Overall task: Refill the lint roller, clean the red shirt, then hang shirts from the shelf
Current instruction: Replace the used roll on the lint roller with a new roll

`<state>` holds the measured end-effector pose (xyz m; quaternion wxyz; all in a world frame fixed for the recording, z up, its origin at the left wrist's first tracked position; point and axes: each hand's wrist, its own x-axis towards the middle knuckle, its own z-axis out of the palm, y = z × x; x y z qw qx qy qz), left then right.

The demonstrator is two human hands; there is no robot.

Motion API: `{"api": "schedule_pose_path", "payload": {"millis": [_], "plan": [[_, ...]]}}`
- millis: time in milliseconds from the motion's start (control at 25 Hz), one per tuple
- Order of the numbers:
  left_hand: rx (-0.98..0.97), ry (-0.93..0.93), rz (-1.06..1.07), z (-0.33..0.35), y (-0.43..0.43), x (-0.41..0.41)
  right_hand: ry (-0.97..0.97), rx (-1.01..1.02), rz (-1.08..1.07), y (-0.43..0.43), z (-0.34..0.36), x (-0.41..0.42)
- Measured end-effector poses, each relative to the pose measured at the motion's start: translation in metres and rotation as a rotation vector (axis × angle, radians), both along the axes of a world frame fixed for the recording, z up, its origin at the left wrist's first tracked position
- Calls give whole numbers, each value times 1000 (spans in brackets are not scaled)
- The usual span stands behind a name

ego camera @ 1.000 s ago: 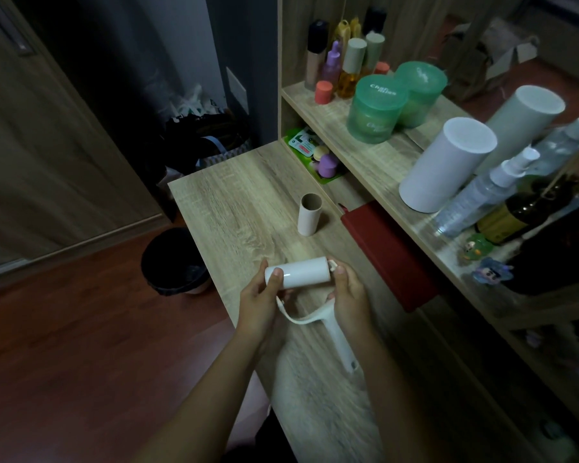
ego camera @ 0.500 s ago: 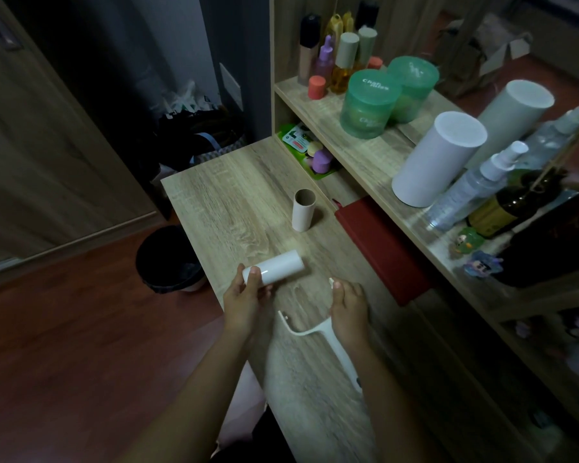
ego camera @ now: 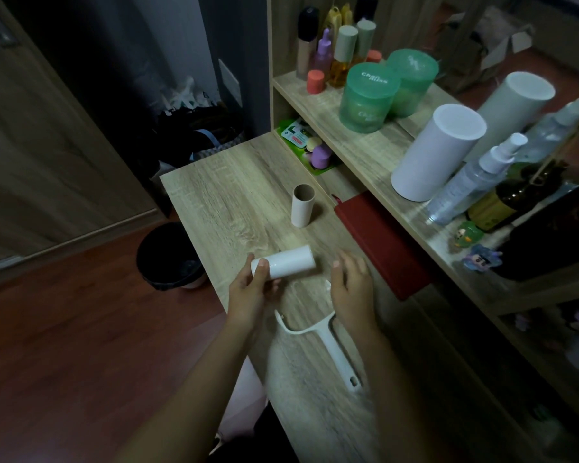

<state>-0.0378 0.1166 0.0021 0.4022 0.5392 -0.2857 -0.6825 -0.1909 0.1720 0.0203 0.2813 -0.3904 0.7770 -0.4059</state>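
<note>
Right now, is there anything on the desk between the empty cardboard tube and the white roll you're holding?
No. In the head view, only bare desk lies between the standing cardboard tube and the white roll.

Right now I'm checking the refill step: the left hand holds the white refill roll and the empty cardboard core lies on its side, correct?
Not quite. The head view shows the cardboard core standing upright on the table. The left hand does hold the white refill roll.

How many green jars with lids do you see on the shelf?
2. The nearer green jar stands on the upper shelf with white lettering on its lid; the farther green jar stands just behind it, partly covered. Others may be hidden behind the bottles.
</note>
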Motion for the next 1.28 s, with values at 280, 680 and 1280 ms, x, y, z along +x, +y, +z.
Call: {"api": "schedule_pose_path", "payload": {"millis": [280,680,1280], "plan": [[-65,0,-39,15,-5,-5,-484,24,227,-26,19,-18],[-61,-142,58,-9,-6,25,106,141,249,-56,-32,-23],[-77,7,-122,25,-17,0,-396,76,247,-42,31,-4]]}}
